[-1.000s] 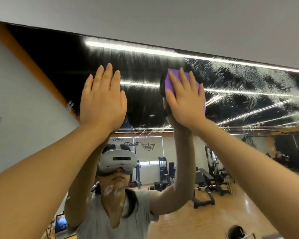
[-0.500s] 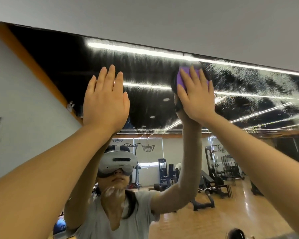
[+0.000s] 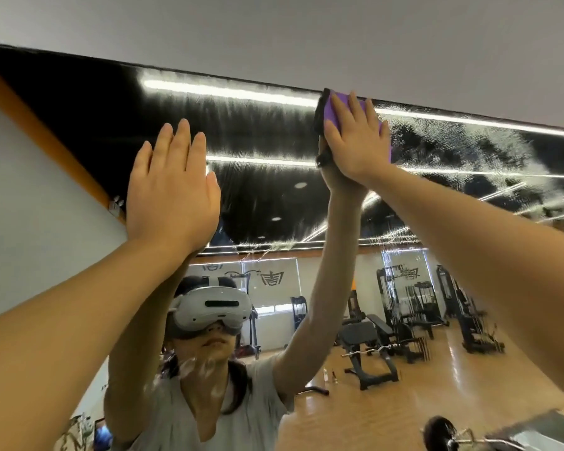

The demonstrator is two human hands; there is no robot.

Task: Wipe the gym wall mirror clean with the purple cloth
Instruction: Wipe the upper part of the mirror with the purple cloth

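The wall mirror (image 3: 258,131) fills most of the view, its top edge running under a grey wall. My right hand (image 3: 355,138) presses the purple cloth (image 3: 334,107) flat against the glass at the mirror's top edge, fingers straight. Only the cloth's upper left part and a strip at the right of my hand show. My left hand (image 3: 171,190) lies flat on the glass lower and to the left, fingers straight and together, holding nothing. White spray residue (image 3: 469,151) streaks the glass to the right of the cloth.
The grey wall (image 3: 306,37) borders the mirror above. The mirror reflects me wearing a headset, gym benches and weight machines (image 3: 404,320) on a wooden floor. Smudges (image 3: 192,369) mark the glass low down, near my reflection.
My right hand has slid the cloth up and to the right, from mid-glass to the mirror's top edge. The left hand has stayed pressed in place.
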